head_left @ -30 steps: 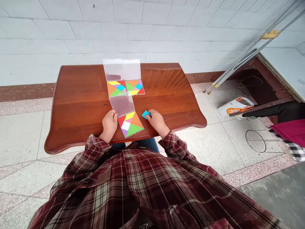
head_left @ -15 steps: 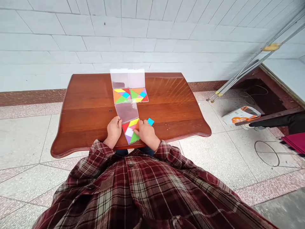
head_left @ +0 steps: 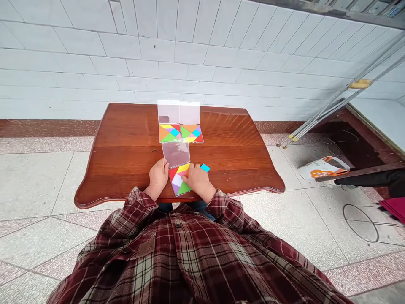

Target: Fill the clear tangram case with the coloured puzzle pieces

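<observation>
Near the table's front edge lies an opened tangram case [head_left: 175, 179] with red, yellow, pink, green and purple pieces and a white square gap. Its clear lid [head_left: 176, 153] is folded back, away from me. My left hand [head_left: 158, 174] is closed at the lid's left edge, pinching the case near the hinge. My right hand [head_left: 198, 180] rests over the case's right side, fingers bent onto the pieces, covering part of them; whether it grips one is hidden. A blue square piece [head_left: 205, 167] lies on the table just beyond my right hand.
Two more open tangram cases, a left one [head_left: 169, 133] and a right one [head_left: 191, 133], stand side by side farther back on the brown table [head_left: 126, 147]. A tiled wall is behind. Crutches [head_left: 329, 101] and a white-orange container [head_left: 324, 168] are at the right.
The view has shifted, so the table and hands appear slightly farther right and lower. Both hands keep nearly the same places on the case.
</observation>
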A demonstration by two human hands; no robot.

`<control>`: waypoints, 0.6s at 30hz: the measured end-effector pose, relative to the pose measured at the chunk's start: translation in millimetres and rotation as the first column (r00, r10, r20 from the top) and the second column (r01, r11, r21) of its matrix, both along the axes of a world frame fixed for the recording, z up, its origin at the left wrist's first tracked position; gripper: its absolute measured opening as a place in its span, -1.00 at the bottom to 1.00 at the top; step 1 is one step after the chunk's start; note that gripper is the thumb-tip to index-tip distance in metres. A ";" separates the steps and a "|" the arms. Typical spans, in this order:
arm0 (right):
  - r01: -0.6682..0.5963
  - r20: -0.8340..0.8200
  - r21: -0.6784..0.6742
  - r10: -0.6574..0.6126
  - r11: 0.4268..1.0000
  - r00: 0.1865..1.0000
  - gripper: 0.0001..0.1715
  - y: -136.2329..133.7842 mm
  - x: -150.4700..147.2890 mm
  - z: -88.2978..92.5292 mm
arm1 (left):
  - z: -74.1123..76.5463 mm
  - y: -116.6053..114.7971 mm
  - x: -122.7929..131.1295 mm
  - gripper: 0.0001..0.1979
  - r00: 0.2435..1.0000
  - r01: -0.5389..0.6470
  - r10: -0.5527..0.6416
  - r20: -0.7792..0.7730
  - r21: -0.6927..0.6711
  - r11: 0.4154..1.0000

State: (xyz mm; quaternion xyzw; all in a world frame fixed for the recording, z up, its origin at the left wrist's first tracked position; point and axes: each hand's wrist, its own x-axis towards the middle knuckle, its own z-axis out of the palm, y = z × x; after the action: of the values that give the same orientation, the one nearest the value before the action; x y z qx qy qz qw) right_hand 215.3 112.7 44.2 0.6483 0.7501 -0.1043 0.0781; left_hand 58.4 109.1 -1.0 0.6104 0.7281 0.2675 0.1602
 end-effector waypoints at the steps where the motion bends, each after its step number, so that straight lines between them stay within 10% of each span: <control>1: 0.002 0.003 0.004 -0.002 1.000 1.000 -0.44 0.2 -0.5 -0.9 | -0.1 0.1 0.1 -0.82 1.000 -0.003 0.003 0.000 0.001 1.000; 12: -0.059 0.045 0.026 0.058 0.998 0.997 -0.74 6.8 3.6 0.7 | -3.9 2.4 -0.8 -0.81 1.000 0.015 -0.014 -0.017 0.033 0.999; 18: -0.061 0.015 0.007 0.061 0.998 0.998 -0.47 6.3 1.6 4.4 | -5.8 3.9 -1.7 -0.80 1.000 0.015 -0.016 0.016 0.065 0.998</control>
State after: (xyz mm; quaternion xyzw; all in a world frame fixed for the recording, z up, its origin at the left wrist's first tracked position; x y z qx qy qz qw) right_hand 216.9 119.0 48.6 0.6264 0.7692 -0.0942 0.0843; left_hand 56.7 113.0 -6.8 0.6186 0.7132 0.2945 0.1483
